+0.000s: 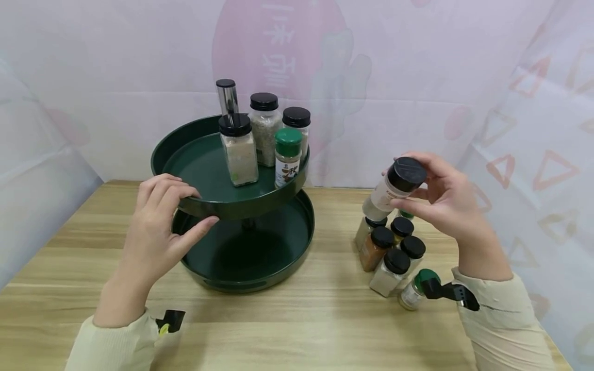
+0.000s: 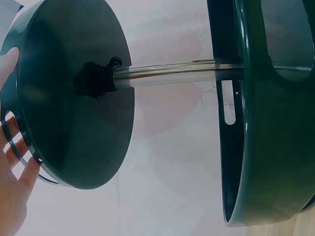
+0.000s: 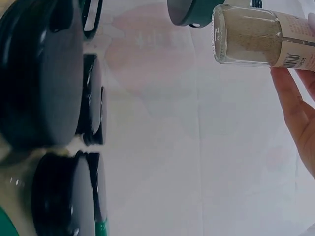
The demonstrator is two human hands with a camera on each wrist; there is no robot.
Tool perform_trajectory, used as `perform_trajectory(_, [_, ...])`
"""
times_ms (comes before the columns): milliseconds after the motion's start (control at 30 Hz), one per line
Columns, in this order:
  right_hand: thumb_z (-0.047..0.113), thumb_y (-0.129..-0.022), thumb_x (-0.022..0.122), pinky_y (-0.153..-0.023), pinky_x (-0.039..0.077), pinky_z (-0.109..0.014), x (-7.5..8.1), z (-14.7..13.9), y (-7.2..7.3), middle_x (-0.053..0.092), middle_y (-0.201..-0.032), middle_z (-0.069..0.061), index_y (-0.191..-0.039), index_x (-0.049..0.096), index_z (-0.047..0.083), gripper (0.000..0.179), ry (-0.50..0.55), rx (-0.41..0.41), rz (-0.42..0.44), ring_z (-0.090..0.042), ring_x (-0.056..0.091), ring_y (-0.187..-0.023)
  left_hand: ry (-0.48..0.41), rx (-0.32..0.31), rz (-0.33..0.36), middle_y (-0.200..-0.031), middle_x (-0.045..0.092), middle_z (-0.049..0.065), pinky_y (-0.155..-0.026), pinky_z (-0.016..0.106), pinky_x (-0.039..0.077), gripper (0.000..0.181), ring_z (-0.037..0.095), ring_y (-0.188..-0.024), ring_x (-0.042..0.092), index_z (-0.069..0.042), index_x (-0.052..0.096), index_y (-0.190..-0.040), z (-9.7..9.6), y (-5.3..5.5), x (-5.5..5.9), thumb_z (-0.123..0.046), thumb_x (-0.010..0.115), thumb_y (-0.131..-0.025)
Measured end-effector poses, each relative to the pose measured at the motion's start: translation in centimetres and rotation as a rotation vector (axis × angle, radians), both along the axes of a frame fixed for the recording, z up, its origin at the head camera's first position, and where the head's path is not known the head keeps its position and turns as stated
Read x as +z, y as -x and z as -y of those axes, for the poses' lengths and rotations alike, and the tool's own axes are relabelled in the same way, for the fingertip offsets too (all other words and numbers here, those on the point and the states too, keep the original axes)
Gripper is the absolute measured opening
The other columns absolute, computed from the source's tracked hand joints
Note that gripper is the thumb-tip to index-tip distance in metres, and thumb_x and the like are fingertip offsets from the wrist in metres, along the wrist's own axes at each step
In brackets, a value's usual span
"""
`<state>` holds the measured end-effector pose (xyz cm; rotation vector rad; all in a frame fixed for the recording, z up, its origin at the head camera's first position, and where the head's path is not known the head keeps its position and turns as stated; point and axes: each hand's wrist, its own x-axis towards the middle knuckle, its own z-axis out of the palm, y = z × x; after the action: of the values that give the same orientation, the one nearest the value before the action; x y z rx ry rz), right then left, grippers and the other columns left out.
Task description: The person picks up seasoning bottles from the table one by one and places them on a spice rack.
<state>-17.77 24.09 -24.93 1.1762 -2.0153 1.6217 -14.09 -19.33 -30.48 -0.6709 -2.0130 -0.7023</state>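
A two-tier dark green round rack stands on the table. My left hand (image 1: 155,229) grips the front-left rim of its upper tray (image 1: 232,210), fingers over the edge and thumb below. On that tray stand several spice jars, among them a square black-lidded jar (image 1: 240,157) and a green-capped bottle (image 1: 287,159). The lower tray (image 1: 260,257) sits beneath, joined by a metal post (image 2: 167,73). My right hand (image 1: 447,203) holds a black-lidded glass spice jar (image 1: 381,198), tilted, above the jars on the table. Pale powder (image 3: 248,37) fills part of it.
Right of the rack, several black-lidded spice jars (image 1: 389,275) stand close together on the wooden table (image 1: 278,335). A green-capped bottle (image 1: 412,296) is at their front right. A pale printed cloth (image 1: 139,62) hangs behind and at both sides.
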Motion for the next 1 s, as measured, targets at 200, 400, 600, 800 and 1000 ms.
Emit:
perform_trajectory(200, [-0.032, -0.066, 0.070, -0.079, 0.060, -0.028, 0.8, 1.8, -0.2, 0.067, -0.116, -0.003, -0.125, 0.049, -0.020, 0.064, -0.002, -0.004, 0.031, -0.015, 0.069, -0.105, -0.002, 0.010, 0.003, -0.099, 0.061, 0.016, -0.109, 0.039, 0.032, 0.067, 0.039, -0.113, 0.046, 0.000, 0.061, -0.099, 0.0, 0.0, 0.0, -0.066, 0.055, -0.091])
perform_trajectory(400, [-0.030, -0.067, 0.071, -0.078, 0.061, -0.029, 1.7, 4.0, 0.0, 0.066, -0.116, 0.000, -0.125, 0.048, -0.020, 0.064, 0.012, 0.025, 0.008, -0.014, 0.067, -0.100, 0.003, 0.012, -0.003, -0.099, 0.061, 0.016, -0.109, 0.039, 0.032, 0.067, 0.039, -0.112, 0.047, 0.000, 0.061, -0.099, 0.1, 0.0, 0.0, -0.066, 0.055, -0.092])
perform_trajectory(600, [-0.026, -0.069, 0.074, -0.078, 0.061, -0.033, 2.9, 6.6, 0.3, 0.066, -0.116, 0.001, -0.127, 0.050, -0.016, 0.063, 0.021, 0.067, -0.023, -0.017, 0.067, -0.098, 0.005, 0.011, -0.002, -0.100, 0.061, 0.016, -0.109, 0.040, 0.032, 0.067, 0.039, -0.113, 0.046, 0.000, 0.061, -0.099, 0.1, 0.0, 0.0, -0.066, 0.055, -0.092])
perform_trajectory(800, [-0.020, -0.070, 0.078, -0.077, 0.062, -0.036, 3.9, 8.9, 0.2, 0.066, -0.117, -0.001, -0.129, 0.052, -0.011, 0.065, 0.052, 0.075, -0.032, -0.022, 0.065, -0.101, 0.013, 0.008, -0.006, -0.099, 0.061, 0.016, -0.108, 0.041, 0.032, 0.065, 0.039, -0.111, 0.047, 0.000, 0.062, -0.099, 0.2, 0.0, 0.0, -0.065, 0.056, -0.092])
perform_trajectory(1000, [-0.018, -0.072, 0.077, -0.078, 0.061, -0.041, 4.8, 11.3, 0.3, 0.065, -0.118, 0.000, -0.130, 0.051, -0.010, 0.064, 0.084, 0.081, -0.047, -0.027, 0.065, -0.105, 0.008, 0.003, -0.010, -0.098, 0.061, 0.016, -0.106, 0.041, 0.033, 0.065, 0.039, -0.111, 0.047, 0.000, 0.062, -0.099, 0.1, 0.0, 0.0, -0.065, 0.055, -0.092])
